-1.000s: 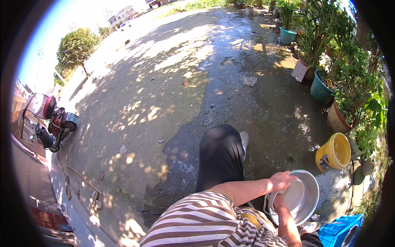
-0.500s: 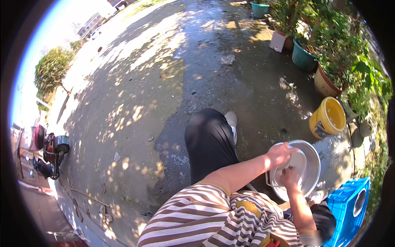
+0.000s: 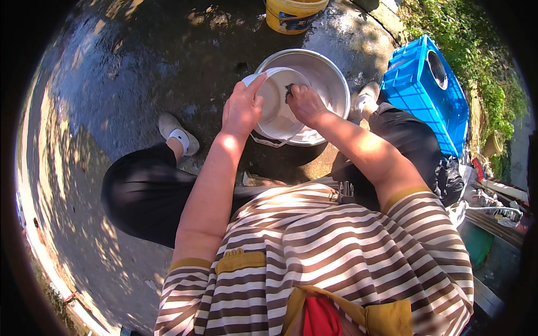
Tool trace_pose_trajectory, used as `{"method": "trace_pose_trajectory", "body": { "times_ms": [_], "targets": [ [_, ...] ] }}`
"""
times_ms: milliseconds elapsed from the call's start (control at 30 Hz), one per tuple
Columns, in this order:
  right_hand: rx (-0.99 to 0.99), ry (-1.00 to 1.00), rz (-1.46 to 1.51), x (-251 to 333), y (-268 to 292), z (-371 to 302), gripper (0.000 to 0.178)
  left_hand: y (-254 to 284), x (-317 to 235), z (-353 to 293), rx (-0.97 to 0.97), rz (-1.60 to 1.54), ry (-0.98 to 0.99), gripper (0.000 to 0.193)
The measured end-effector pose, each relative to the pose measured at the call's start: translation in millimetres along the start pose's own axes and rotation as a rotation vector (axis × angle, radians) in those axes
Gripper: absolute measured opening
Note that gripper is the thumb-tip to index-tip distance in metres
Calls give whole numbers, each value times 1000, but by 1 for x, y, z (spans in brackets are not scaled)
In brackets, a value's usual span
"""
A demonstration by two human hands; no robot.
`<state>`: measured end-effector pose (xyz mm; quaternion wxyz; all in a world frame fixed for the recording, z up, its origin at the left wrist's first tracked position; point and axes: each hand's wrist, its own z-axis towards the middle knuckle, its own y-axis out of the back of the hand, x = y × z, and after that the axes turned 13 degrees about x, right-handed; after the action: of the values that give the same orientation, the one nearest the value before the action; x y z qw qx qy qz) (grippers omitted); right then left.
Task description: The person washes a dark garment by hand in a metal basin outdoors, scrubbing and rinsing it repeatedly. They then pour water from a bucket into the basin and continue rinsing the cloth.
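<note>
A round white bowl leans inside a large silver metal basin on the ground in front of me. My left hand grips the bowl's left rim, thumb along the edge. My right hand reaches into the bowl, its fingers closed on a small dark scouring pad pressed to the inner wall. Only part of the pad shows past the fingertips. A thin handle curves out on the near side, below the bowl. How much water the basin holds, I cannot tell.
Beyond the basin stands a yellow bucket. A blue plastic crate sits to the right, by green plants. My shoes flank the basin on wet concrete. Assorted odds and ends lie at the right.
My view has swung right and down, so the basin sits higher and more central. The left hand keeps hold of the bowl's rim; the right stays inside it.
</note>
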<state>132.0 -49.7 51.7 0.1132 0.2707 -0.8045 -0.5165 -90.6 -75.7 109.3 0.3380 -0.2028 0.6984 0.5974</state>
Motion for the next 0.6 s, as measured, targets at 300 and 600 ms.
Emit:
{"method": "trace_pose_trajectory", "body": {
  "times_ms": [300,600],
  "targets": [
    [256,-48,1197,86,-29,8,30,-5,5,-3,-34,56,-48,56],
    [118,-19,-257,20,-3,41,39,-6,2,-1,101,19,16,51]
  ]
}}
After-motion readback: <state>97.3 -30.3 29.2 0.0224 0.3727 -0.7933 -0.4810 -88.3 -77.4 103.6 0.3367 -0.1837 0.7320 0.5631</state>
